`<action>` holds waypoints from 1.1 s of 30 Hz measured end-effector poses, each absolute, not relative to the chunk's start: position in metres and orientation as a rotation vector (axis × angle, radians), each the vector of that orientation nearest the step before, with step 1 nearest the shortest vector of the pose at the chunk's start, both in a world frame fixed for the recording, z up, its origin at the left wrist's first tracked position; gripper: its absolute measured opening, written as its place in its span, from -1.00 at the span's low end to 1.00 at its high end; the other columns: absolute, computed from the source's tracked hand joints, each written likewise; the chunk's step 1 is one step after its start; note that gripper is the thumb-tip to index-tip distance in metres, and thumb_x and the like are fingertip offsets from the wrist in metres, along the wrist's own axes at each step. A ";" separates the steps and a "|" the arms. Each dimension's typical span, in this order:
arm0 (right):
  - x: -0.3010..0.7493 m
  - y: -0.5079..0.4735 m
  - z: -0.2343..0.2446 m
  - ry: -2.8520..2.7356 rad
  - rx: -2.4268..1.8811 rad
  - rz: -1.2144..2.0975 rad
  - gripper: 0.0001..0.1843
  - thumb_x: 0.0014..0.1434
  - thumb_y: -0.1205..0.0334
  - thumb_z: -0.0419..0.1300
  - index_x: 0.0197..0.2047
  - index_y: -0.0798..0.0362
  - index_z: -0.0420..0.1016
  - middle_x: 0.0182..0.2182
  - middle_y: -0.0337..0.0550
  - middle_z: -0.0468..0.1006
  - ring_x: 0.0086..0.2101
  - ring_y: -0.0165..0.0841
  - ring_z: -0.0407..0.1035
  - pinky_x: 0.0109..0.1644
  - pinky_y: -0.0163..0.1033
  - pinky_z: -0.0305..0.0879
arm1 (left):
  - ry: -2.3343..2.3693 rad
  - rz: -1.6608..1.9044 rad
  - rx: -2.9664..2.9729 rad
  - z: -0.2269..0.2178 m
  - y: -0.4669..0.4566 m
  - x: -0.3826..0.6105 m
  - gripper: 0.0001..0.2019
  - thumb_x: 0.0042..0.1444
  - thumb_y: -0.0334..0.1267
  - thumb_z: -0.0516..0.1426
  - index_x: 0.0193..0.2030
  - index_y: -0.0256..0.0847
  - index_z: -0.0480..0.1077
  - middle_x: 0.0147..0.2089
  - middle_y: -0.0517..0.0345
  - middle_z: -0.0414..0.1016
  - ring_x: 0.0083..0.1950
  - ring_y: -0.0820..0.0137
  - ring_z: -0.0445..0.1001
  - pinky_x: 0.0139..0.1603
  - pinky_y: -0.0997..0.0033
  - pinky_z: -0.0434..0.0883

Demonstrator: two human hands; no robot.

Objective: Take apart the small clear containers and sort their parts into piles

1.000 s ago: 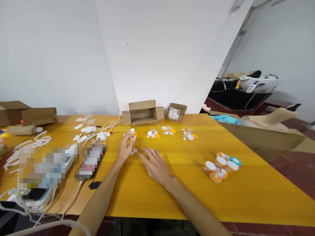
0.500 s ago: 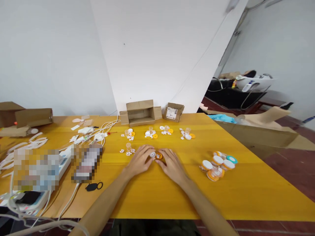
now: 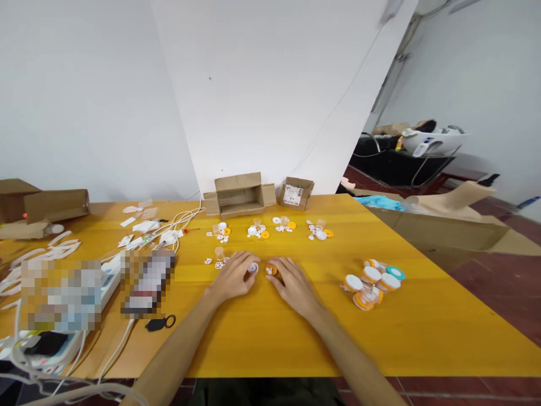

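Note:
Between the thumb and fingers of my left hand is a small round white cap, seen from its hollow or inner side. My right hand grips an orange round cap with small white parts in it. A narrow gap of tabletop separates the two pieces. Just beyond my left fingers lie a clear plastic cup and flat white wheel-like pieces. My fingers partly cover both caps and some of the white pieces.
Several groups of white, orange and clear parts lie farther back, before an open cardboard box and a smaller box. Capped round containers cluster at the right. Cables, a power strip and a phone occupy the left.
My left hand has moved left with the white cap, widening the gap to the orange cap. My right hand stays in nearly the same place, still on the orange cap.

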State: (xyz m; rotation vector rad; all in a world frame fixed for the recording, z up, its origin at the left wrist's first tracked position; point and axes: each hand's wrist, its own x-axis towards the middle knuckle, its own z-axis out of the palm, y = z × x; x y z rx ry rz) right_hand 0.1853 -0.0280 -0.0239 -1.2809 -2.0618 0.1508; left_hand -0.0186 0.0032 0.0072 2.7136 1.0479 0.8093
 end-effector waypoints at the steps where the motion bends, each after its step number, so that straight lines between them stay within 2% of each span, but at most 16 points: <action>1: 0.185 -0.028 -0.024 -2.061 -1.283 0.158 -0.73 0.24 0.36 0.13 -0.01 -0.05 0.45 -0.09 -0.06 0.57 -0.10 -0.16 0.45 -0.03 -0.05 0.38 | 1.056 0.828 2.712 0.008 0.004 -0.019 -0.76 0.20 -0.40 0.03 -0.03 -0.10 0.37 -0.10 0.06 0.52 -0.07 0.21 0.46 0.01 0.19 0.38; 6: 0.185 -0.028 -0.026 -2.046 -1.306 0.178 -0.72 0.24 0.37 0.13 0.00 -0.05 0.44 -0.06 -0.06 0.57 -0.08 -0.15 0.45 -0.02 -0.04 0.37 | 1.040 0.758 2.742 0.007 0.005 -0.022 -0.72 0.11 -0.45 0.03 -0.07 -0.09 0.37 -0.12 0.06 0.50 -0.08 0.20 0.46 0.01 0.19 0.38; 10: 0.185 -0.027 -0.026 -2.034 -1.297 0.202 -0.73 0.21 0.38 0.15 -0.03 -0.05 0.45 -0.06 -0.07 0.58 -0.08 -0.16 0.46 0.00 -0.03 0.38 | 0.994 0.657 2.755 0.006 0.004 -0.024 -0.60 -0.02 -0.48 0.05 -0.01 -0.09 0.34 -0.07 0.07 0.48 -0.05 0.19 0.45 0.07 0.20 0.36; 15: 0.188 -0.026 -0.028 -1.991 -1.280 0.289 -0.68 0.18 0.37 0.18 0.01 -0.05 0.44 -0.04 -0.07 0.59 -0.04 -0.16 0.47 0.06 0.00 0.39 | 1.009 0.615 2.743 0.009 0.001 -0.025 -0.57 -0.06 -0.47 0.06 0.00 -0.11 0.29 -0.12 0.07 0.47 -0.08 0.18 0.43 0.06 0.18 0.34; 18: 0.189 -0.024 -0.031 -1.950 -1.274 0.329 -0.67 0.16 0.38 0.19 0.01 -0.04 0.44 -0.04 -0.07 0.59 -0.02 -0.16 0.47 0.10 0.02 0.39 | 1.030 0.619 2.752 0.009 0.001 -0.022 -0.62 0.00 -0.47 0.05 -0.02 -0.11 0.31 -0.12 0.06 0.46 -0.07 0.18 0.42 0.06 0.17 0.33; 21: 0.188 -0.023 -0.034 -1.910 -1.252 0.381 -0.68 0.16 0.39 0.16 0.00 -0.05 0.44 -0.05 -0.08 0.59 -0.02 -0.19 0.47 0.11 0.00 0.39 | 1.024 0.642 2.788 0.007 0.001 -0.017 -0.71 0.13 -0.44 0.03 -0.02 -0.12 0.34 -0.10 0.05 0.45 -0.05 0.19 0.41 0.03 0.18 0.33; 25: 0.186 -0.021 -0.035 -1.864 -1.216 0.496 -0.72 0.20 0.38 0.12 -0.03 -0.05 0.42 -0.09 -0.10 0.58 -0.06 -0.24 0.50 0.05 -0.07 0.44 | 0.991 0.641 2.825 0.003 -0.001 -0.009 -0.78 0.26 -0.39 0.00 -0.05 -0.10 0.40 -0.12 0.06 0.44 -0.08 0.23 0.40 -0.02 0.22 0.34; 29: 0.181 -0.021 -0.035 -1.846 -1.165 0.557 -0.77 0.20 0.39 0.09 -0.10 -0.06 0.40 -0.13 -0.14 0.57 -0.15 -0.28 0.50 0.00 -0.09 0.47 | 1.018 0.675 2.811 0.001 -0.002 -0.006 -0.78 0.31 -0.38 -0.01 -0.10 -0.11 0.45 -0.15 0.05 0.43 -0.08 0.23 0.39 -0.05 0.22 0.34; 33: 0.177 -0.021 -0.035 -1.823 -1.160 0.536 -0.82 0.20 0.39 0.07 -0.19 -0.07 0.38 -0.10 -0.12 0.54 -0.07 -0.25 0.49 0.03 -0.05 0.46 | 1.021 0.730 2.759 0.000 0.001 -0.007 -0.77 0.31 -0.38 0.00 -0.11 -0.09 0.48 -0.17 0.06 0.43 -0.09 0.23 0.39 -0.06 0.22 0.36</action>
